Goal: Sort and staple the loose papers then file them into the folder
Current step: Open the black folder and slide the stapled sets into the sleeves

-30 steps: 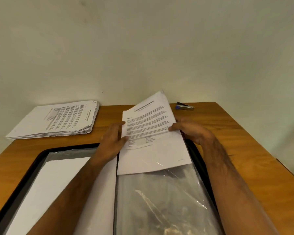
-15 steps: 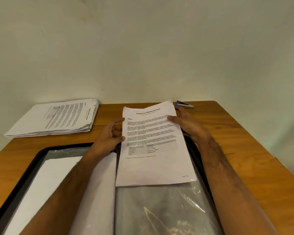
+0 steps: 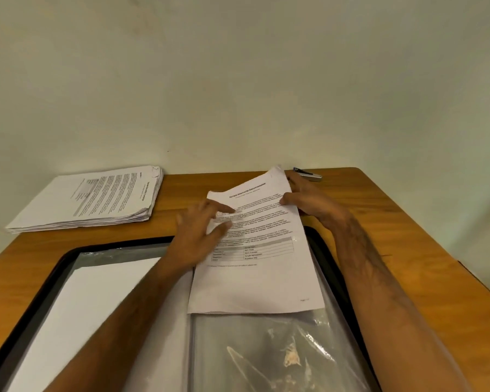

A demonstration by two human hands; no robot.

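A printed paper set (image 3: 262, 267) lies over the right half of the open black folder (image 3: 327, 258), on its clear plastic sleeve (image 3: 266, 349). My right hand (image 3: 309, 202) pinches the set's upper right edge, thumb on top, lifting that corner. My left hand (image 3: 201, 236) rests on the set's left side with fingers spread and fairly straight on the text. The folder's left half holds a white sheet (image 3: 82, 312) under plastic. A stack of loose papers (image 3: 91, 199) sits at the table's far left. A small stapler (image 3: 309, 174) lies at the far edge, just behind my right hand.
The wooden table (image 3: 408, 250) ends at a plain wall behind and drops off on the right. Bare wood shows to the right of the folder and between the stack and the folder.
The paper's top right corner has lifted and tilted. My left hand moved from the left edge onto the page, fingers spread. My right hand kept its hold at the top right.
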